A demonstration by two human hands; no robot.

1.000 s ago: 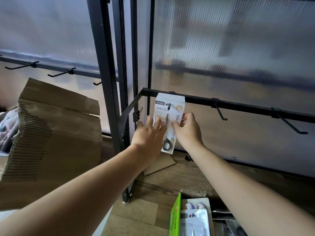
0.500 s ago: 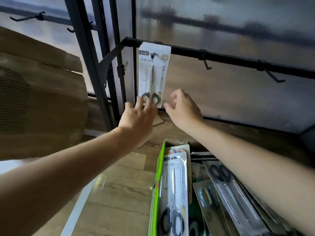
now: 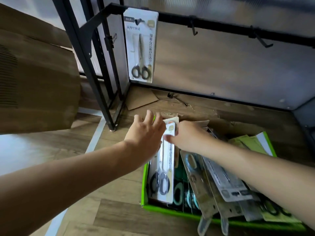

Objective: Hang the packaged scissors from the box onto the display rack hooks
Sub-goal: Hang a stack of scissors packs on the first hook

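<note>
Scissors pack (image 3: 140, 48) left hanging on hook (image 3: 139, 21); hands dropped to green box (image 3: 144, 183): right hand (image 3: 187, 136) pinches next pack (image 3: 167, 167), left hand (image 3: 144, 134) spread alongside.

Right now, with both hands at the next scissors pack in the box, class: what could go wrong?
The right hand pinches the top pack only by its upper edge; lifted so, it may slip or swing.
Neighbouring packs lean loosely in the green box and could snag or spill.

2 free hooks (image 3: 193, 28) right of hung package (image 3: 140, 45); box (image 3: 170, 211) crammed
</note>
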